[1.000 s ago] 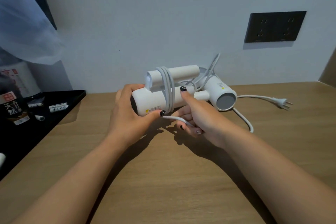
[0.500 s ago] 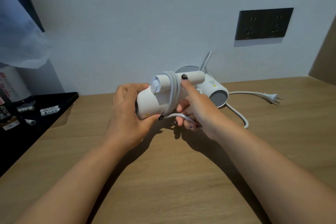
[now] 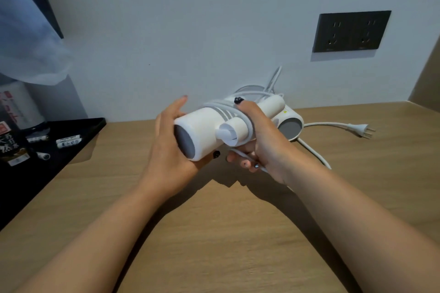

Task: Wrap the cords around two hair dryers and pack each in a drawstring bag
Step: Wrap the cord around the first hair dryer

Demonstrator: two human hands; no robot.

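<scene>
A white hair dryer (image 3: 202, 126) with its cord (image 3: 223, 112) looped several times round the barrel and handle is held above the wooden table (image 3: 214, 233). My left hand (image 3: 166, 150) cups the barrel's grey end from the left, thumb underneath. My right hand (image 3: 259, 140) grips the handle side and pinches the loose end of the cord in its lower fingers. A second white hair dryer (image 3: 289, 126) lies behind against the wall, its cord (image 3: 314, 152) trailing loose and its plug (image 3: 359, 128) on the table at the right. No drawstring bag is in view.
A black tray (image 3: 71, 147) at the left holds small white tubes and a dark bottle (image 3: 12, 147). A dark socket plate (image 3: 352, 31) sits on the wall at the right. Pale fabric (image 3: 26, 38) hangs at the upper left.
The held dryer has been turned so its grey end faces me and it sits lower and closer. My right hand has shifted over the handle, still holding the cord end.
</scene>
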